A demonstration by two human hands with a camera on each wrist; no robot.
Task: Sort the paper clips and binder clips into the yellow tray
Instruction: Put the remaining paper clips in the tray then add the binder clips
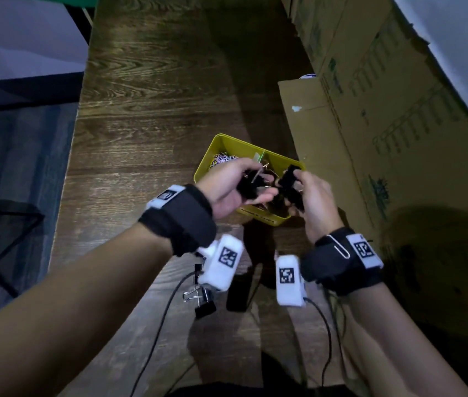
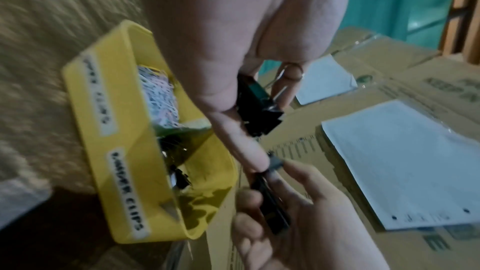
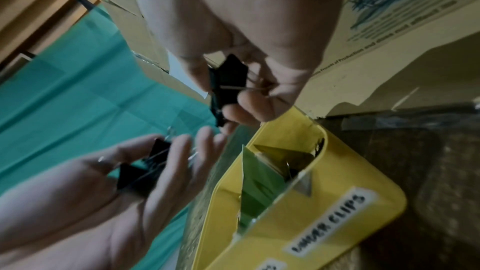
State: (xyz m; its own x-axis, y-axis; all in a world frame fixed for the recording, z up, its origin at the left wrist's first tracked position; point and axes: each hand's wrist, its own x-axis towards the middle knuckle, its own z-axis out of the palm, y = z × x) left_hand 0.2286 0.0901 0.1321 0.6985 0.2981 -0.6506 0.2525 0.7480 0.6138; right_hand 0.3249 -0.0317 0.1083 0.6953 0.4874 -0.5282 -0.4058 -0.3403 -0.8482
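- Black binder clips (image 1: 251, 183) held in both hands directly over the yellow tray (image 1: 212, 159): left hand (image 1: 227, 190) curls round one, right hand (image 1: 313, 202) pinches another (image 1: 290, 181).
- Advice: lower both grips over the near compartment before releasing; keep clear of the divider.
- Pastel paper clips (image 1: 224, 160) lie in the compartment beyond the grips.
- Near label (image 3: 330, 221) reads "…CLIPS"; first word is blurred.
- More binder clips (image 1: 202, 299) remain on the table (image 1: 146, 110), behind the wrists.

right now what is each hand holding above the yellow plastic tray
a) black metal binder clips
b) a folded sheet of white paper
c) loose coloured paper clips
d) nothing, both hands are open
a: the left hand and the right hand each grip black metal binder clips above the yellow plastic tray, while the coloured paper clips already lie in its far compartment.
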